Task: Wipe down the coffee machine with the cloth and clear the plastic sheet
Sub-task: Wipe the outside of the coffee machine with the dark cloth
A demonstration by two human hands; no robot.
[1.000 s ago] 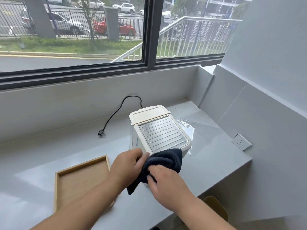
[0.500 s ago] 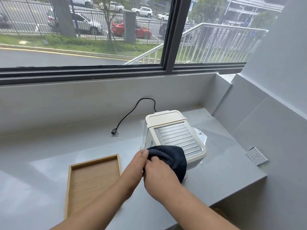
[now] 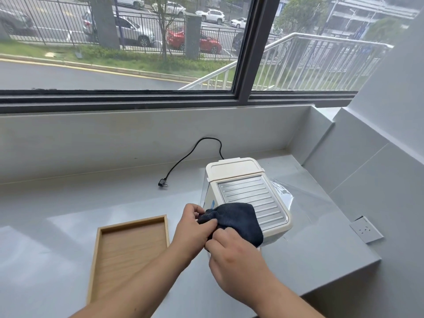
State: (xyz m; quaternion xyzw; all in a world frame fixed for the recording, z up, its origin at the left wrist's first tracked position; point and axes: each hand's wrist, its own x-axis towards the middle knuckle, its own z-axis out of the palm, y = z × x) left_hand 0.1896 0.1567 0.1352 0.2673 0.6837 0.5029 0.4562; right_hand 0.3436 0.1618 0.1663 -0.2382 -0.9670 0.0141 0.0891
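A cream coffee machine (image 3: pixel 243 187) with a ribbed metal top plate stands on the grey counter (image 3: pixel 68 203), right of centre. A dark blue cloth (image 3: pixel 238 219) lies draped over its near left corner. My left hand (image 3: pixel 192 228) pinches the cloth's left edge, and my right hand (image 3: pixel 236 260) grips its near edge from below. A clear plastic sheet (image 3: pixel 298 198) lies flat on the counter to the right of the machine, partly under it.
An empty wooden tray (image 3: pixel 130 253) sits left of my hands. The machine's black cord and plug (image 3: pixel 163 183) trail toward the back wall. A white socket (image 3: pixel 366 229) is on the right wall. The counter's front edge runs just right of my right arm.
The cloth has been pulled up from the machine's front face onto its near left top corner, and both hands have bunched it more tightly. The camera has shifted, so the machine sits further right.
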